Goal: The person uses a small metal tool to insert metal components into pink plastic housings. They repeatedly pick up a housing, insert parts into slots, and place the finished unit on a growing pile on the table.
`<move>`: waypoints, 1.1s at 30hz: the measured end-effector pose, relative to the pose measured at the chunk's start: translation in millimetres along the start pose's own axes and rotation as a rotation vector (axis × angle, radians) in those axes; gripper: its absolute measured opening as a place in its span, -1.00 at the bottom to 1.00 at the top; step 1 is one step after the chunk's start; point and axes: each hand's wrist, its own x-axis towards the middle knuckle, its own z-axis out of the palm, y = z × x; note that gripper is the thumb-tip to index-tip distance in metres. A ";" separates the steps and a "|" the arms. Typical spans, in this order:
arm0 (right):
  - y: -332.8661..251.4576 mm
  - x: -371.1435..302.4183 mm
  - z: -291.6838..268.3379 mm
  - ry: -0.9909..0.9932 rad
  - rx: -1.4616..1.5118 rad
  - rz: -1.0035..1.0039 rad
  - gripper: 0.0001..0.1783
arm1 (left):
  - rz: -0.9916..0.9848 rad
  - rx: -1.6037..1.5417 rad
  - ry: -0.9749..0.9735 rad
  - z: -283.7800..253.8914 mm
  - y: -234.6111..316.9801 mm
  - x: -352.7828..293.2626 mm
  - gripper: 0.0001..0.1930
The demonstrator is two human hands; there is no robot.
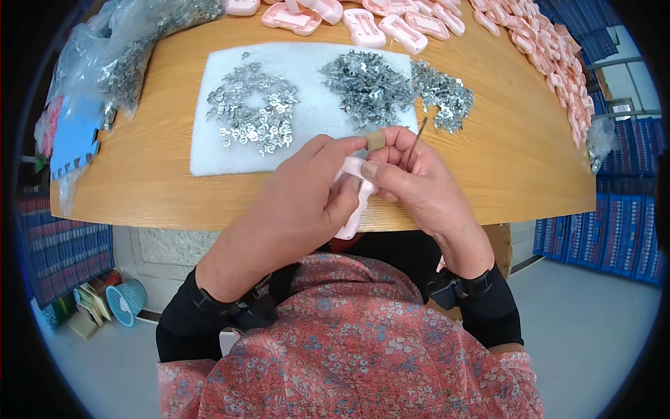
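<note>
Above the table's near edge, a pale pink plastic shell (352, 218) hangs tilted between my hands. My left hand (293, 192) is closed round its upper part, with thumb and fingers on the shell. The thumb of my right hand (429, 185) presses on the same shell from the other side. A thin dark metal tool (417, 140) sticks up between my right fingers; its lower end is hidden. Tan tape (376, 140) seems wrapped round my right index fingertip. My fingers cover whatever lies inside the shell's top end.
On a white foam mat (209, 157) lie a left pile of small silver metal pieces (255, 105) and a right pile (370, 87), spilling onto the wooden table (516, 167). Pink shells (363, 28) line the back and right. A clear bag (105, 56) sits at left.
</note>
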 end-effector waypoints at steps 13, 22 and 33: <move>0.4 -5.8 -0.1 -0.030 -0.102 -0.228 -0.69 | -0.493 -1.480 -0.241 -6.2 -14.0 0.1 -0.62; -3.9 -4.7 -5.8 -0.098 -0.139 -0.154 -0.77 | -0.552 -1.540 -0.387 -0.3 -14.7 0.6 -0.60; -2.7 -33.5 -33.4 0.005 -0.174 -0.129 -0.84 | -0.609 -1.280 -0.394 5.6 4.5 8.8 -0.64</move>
